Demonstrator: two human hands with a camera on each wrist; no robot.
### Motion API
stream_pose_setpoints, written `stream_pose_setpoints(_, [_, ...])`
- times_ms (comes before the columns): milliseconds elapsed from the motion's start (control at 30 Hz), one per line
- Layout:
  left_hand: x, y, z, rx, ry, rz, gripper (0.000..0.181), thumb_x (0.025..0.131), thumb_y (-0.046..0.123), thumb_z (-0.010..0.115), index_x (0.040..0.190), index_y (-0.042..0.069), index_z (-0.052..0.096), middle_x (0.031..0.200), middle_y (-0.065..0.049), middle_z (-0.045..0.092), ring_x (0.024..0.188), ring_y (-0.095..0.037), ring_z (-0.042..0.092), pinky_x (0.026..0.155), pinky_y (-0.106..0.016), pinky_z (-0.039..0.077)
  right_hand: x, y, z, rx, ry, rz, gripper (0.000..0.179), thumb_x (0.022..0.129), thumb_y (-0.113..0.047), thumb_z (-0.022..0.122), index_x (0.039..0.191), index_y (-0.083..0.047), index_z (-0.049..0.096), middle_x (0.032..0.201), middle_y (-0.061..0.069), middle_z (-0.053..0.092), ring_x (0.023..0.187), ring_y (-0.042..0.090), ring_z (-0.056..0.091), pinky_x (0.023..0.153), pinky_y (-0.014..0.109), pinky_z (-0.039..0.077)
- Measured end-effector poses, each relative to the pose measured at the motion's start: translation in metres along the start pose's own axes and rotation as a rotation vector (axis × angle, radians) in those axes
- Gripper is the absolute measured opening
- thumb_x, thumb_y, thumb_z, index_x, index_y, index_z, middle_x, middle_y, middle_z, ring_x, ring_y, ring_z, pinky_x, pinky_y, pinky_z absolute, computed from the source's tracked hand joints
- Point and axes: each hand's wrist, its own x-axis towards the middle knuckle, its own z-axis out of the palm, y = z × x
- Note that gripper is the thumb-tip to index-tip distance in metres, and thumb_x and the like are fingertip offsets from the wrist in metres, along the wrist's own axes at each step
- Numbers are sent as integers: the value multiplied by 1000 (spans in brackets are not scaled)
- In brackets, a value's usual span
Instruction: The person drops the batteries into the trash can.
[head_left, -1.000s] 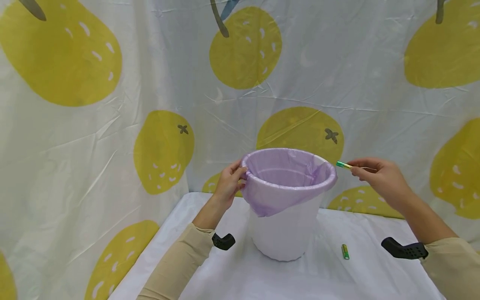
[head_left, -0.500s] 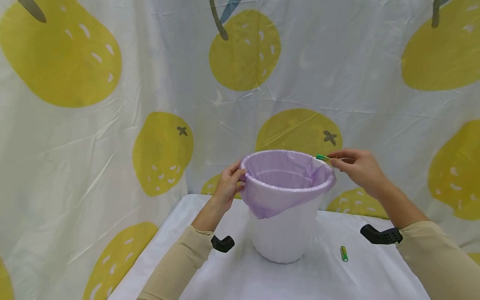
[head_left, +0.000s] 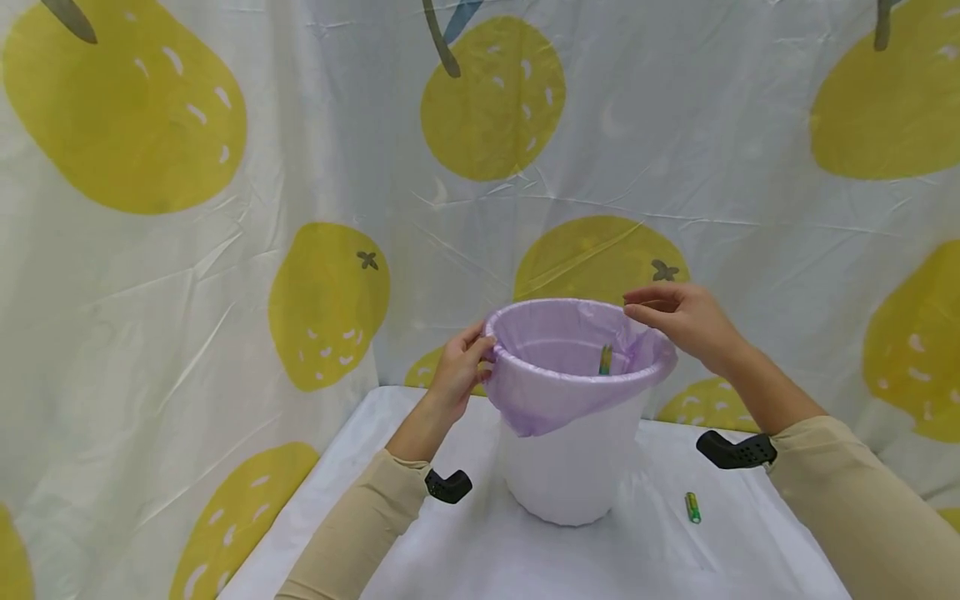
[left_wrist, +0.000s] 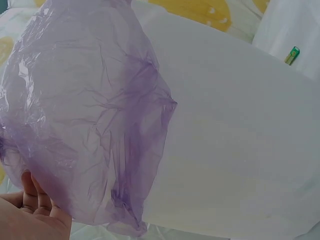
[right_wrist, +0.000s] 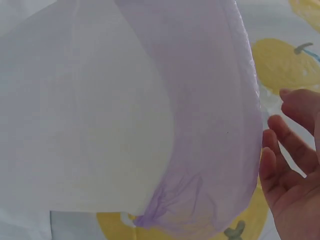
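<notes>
A white trash bin (head_left: 562, 467) stands upright, lined with a thin purple plastic bag (head_left: 540, 408) folded over its rim. My left hand (head_left: 453, 371) grips the bin's rim through the bag at the left side. Over the right side of the rim is my right hand (head_left: 693, 325); in the right wrist view its fingers (right_wrist: 290, 140) are loosely bent with nothing between them. A green and yellow battery (head_left: 605, 360) is inside the mouth of the bin, apart from the hand, its lower end hidden by the front rim. Another such battery (head_left: 693, 507) lies on the table.
White cloth covers the table (head_left: 465, 550). Behind and to the left hangs a white curtain (head_left: 337, 150) printed with yellow fruit, close behind the bin. A black wrist mount (head_left: 738, 450) sits at the right cuff, and another mount (head_left: 448, 486) at the left.
My right hand has moved left from beside the bin to over its rim and let go of the battery, which is now inside the opening. My left hand stays on the rim.
</notes>
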Motion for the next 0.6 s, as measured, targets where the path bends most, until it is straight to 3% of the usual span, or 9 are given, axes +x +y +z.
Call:
stream_pose_setpoints(333, [1,-1,1,-3,-5,4,50,102,10,61,149,-3,50,102,-2,61,81,-13,59,62,-22,47,-4,0,0,27,-2,-46,34,99,-18,71,125,3,69,116,20,70,92,3,68,78,17,54])
stream_pose_setpoints(600, [2,-3,0,-5,-8,6,51,101,12,61,150,-1,50,102,-2,61,82,-14,59,64,-24,47,-10,8,-3,11,-10,-25,35,100,-17,71,126,5,68,114,14,71,92,5,68,77,18,54])
